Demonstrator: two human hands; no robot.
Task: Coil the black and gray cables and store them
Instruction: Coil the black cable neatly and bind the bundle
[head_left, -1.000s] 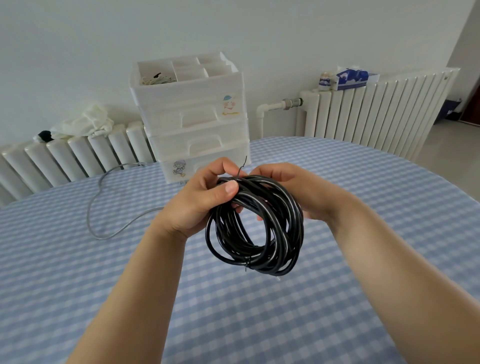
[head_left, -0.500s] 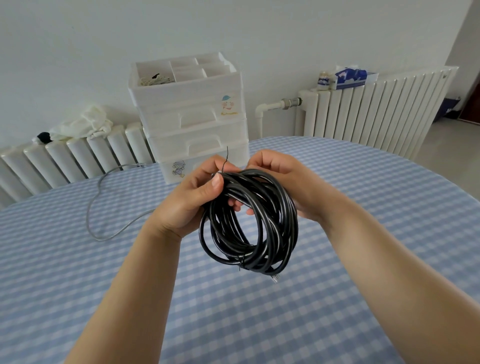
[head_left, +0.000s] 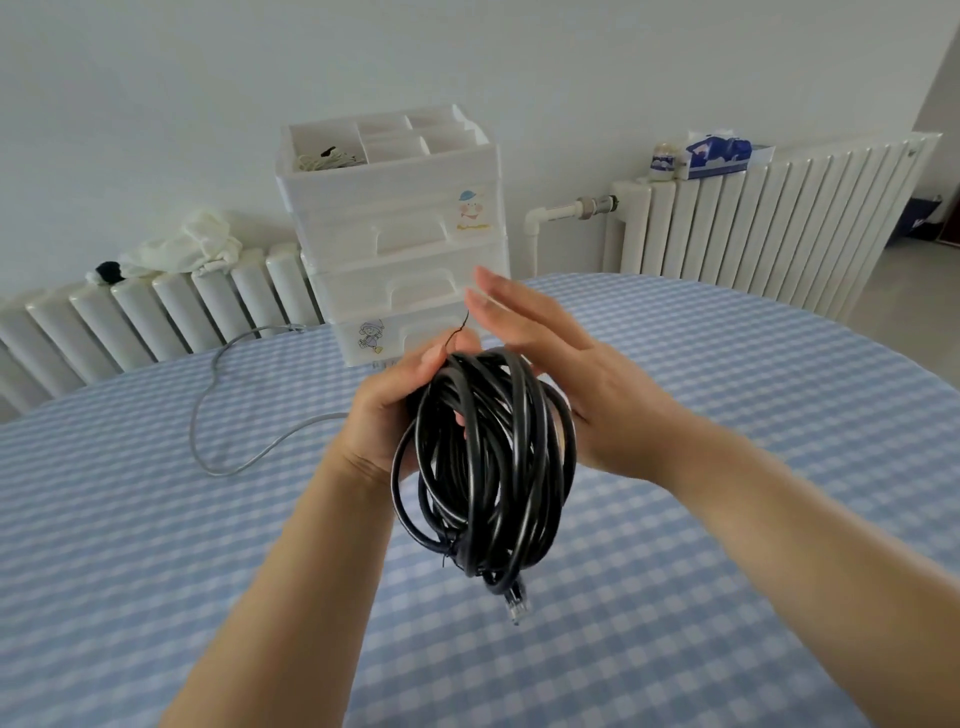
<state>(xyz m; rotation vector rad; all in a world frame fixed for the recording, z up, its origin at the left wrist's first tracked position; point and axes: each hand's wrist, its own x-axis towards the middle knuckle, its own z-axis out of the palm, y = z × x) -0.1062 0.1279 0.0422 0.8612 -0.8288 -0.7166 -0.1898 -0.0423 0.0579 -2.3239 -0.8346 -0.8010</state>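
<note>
- Now the left hand (head_left: 395, 410) grips the coiled black cable (head_left: 488, 467) above the table (head_left: 727, 415).
- Right hand (head_left: 561, 364) is open flat, just beside the coil.
- Gray cable (head_left: 218, 410) lies loose left of the coil.

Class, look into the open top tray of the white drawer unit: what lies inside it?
In the top tray of the white drawer unit, the left compartment holds a pale tangle of cord with a dark bit. The other compartments look empty; their floors are partly hidden by walls.
</note>
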